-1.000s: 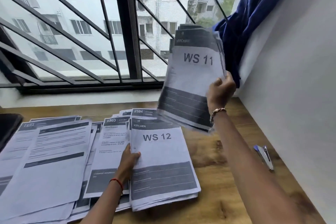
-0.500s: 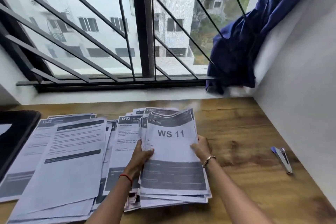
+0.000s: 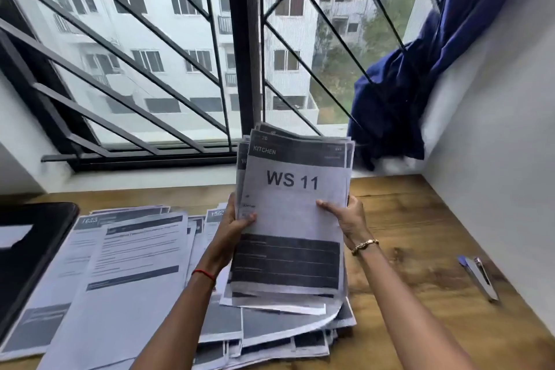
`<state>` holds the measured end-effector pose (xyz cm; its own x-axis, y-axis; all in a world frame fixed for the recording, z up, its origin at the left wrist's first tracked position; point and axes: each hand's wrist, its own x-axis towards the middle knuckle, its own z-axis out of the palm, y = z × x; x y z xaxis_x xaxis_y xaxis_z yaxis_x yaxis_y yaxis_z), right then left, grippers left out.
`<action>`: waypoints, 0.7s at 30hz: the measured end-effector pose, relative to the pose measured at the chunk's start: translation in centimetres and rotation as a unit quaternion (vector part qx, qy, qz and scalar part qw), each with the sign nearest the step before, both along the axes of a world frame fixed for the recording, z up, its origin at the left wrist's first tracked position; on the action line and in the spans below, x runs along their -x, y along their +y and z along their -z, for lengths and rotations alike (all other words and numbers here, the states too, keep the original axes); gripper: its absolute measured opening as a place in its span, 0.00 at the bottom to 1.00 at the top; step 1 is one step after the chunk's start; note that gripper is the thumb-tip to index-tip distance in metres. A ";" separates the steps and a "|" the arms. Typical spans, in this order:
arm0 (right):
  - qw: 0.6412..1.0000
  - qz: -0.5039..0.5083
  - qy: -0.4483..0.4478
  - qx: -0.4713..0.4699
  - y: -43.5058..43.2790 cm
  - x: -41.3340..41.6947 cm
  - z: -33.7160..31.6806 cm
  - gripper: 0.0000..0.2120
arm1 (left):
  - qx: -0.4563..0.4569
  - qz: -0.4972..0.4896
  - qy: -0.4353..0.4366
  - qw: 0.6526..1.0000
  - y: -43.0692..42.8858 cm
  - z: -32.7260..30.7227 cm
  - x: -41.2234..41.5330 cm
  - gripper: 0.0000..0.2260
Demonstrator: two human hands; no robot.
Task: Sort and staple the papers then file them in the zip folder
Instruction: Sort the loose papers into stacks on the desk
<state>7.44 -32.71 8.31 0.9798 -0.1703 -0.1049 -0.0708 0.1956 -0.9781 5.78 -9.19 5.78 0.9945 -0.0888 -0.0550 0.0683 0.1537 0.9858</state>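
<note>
Head view: left hand (image 3: 235, 227) and right hand (image 3: 351, 219) grip the WS 11 stack (image 3: 292, 261), now tilted upright off the papers (image 3: 135, 252).

Left hand (image 3: 236, 221) and right hand (image 3: 350, 219), raised, grip the paper stack (image 3: 292, 207), thumbs in front.

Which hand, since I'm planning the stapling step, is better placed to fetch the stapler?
Probably the right hand: the stapler lies on the table on its side, while the left hand would have to cross the WS 11 stack both hold.
</note>
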 end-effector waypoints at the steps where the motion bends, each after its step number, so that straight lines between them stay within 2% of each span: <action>1: 1.000 0.005 -0.022 -0.008 0.4 -0.2 -1.0 0.13 | -0.008 -0.015 -0.025 1.000 0.1 -0.9 -0.2 0.28; 3: 0.997 -0.006 -0.078 -0.007 1.1 -0.3 -2.6 0.13 | -0.018 -0.048 -0.075 0.996 0.0 -2.1 -0.6 0.25; 5: 0.993 -0.020 -0.117 0.026 1.7 -0.2 -3.3 0.14 | -0.033 -0.074 -0.108 0.991 -0.1 -2.7 -0.4 0.30; 6: 0.991 -0.025 -0.119 0.057 2.0 0.0 -3.1 0.14 | -0.039 -0.087 -0.113 0.989 -0.2 -2.6 -0.1 0.33; 8: 0.988 -0.037 -0.103 0.110 2.6 0.6 -1.9 0.14 | -0.048 -0.115 -0.110 0.986 -0.1 -1.6 0.4 0.34; 11: 0.986 -0.044 -0.081 0.140 3.2 1.1 0.3 0.14 | -0.052 -0.140 -0.094 0.984 0.3 0.2 0.6 0.28; 16: 0.987 -0.003 -0.088 0.134 3.9 0.3 0.6 0.10 | -0.071 -0.156 -0.091 0.981 0.7 0.3 -0.2 0.18; 21: 0.987 -0.049 -0.066 0.139 3.8 0.2 0.5 0.12 | -0.067 -0.144 -0.065 0.985 0.7 0.9 -0.7 0.15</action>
<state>7.21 -28.93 7.80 0.9949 -0.0791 0.0622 0.0555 -0.0839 -0.9949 6.47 -8.47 4.88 0.9767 0.1984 0.0819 -0.0867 0.0157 0.9961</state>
